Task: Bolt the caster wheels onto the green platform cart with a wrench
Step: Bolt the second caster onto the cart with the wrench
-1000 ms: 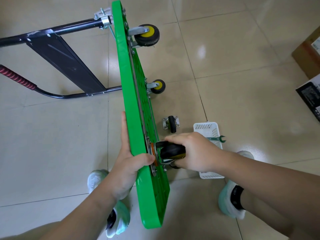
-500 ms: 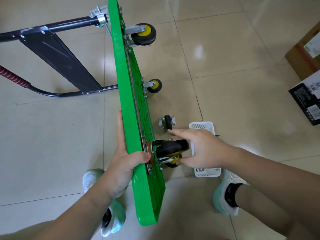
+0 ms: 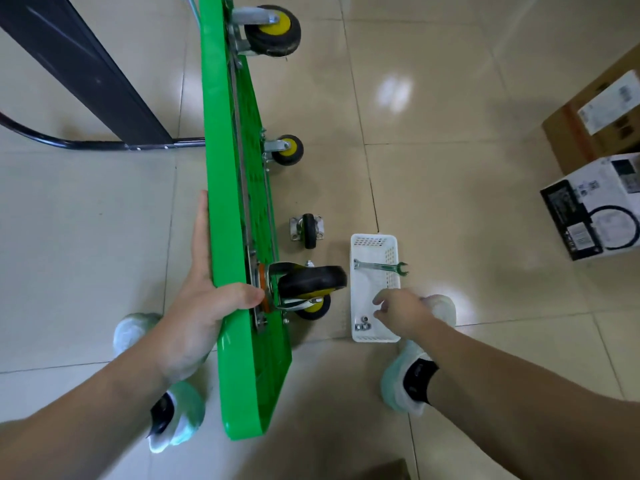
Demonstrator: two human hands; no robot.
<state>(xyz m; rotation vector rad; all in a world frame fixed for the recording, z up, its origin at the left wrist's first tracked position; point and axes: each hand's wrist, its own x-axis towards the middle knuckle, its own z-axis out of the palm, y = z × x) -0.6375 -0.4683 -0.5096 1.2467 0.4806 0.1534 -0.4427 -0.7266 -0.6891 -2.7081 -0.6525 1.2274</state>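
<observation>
The green platform cart [image 3: 228, 209] stands on its long edge, underside facing right. My left hand [image 3: 204, 292] grips its upper edge, thumb pressing the mounting plate of a black caster wheel [image 3: 311, 280] that sits against the underside. Two more yellow-hubbed casters [image 3: 273, 31] [image 3: 287, 150] are fixed further along. A loose caster [image 3: 308, 230] lies on the floor. My right hand [image 3: 398, 311] hovers over the white basket [image 3: 358, 247], fingers loosely curled, holding nothing. A wrench [image 3: 379, 266] lies across the basket; small nuts [image 3: 362, 323] sit in its near end.
The cart's black folded handle [image 3: 86, 74] lies on the tiled floor to the left. Cardboard boxes [image 3: 595, 133] and a black-and-white box [image 3: 595, 209] stand at the right. My feet in pale shoes [image 3: 405, 375] flank the cart's near end.
My right hand let go of the black caster and moved right and down over the basket. The camera moved closer. My left hand kept its hold on the cart.
</observation>
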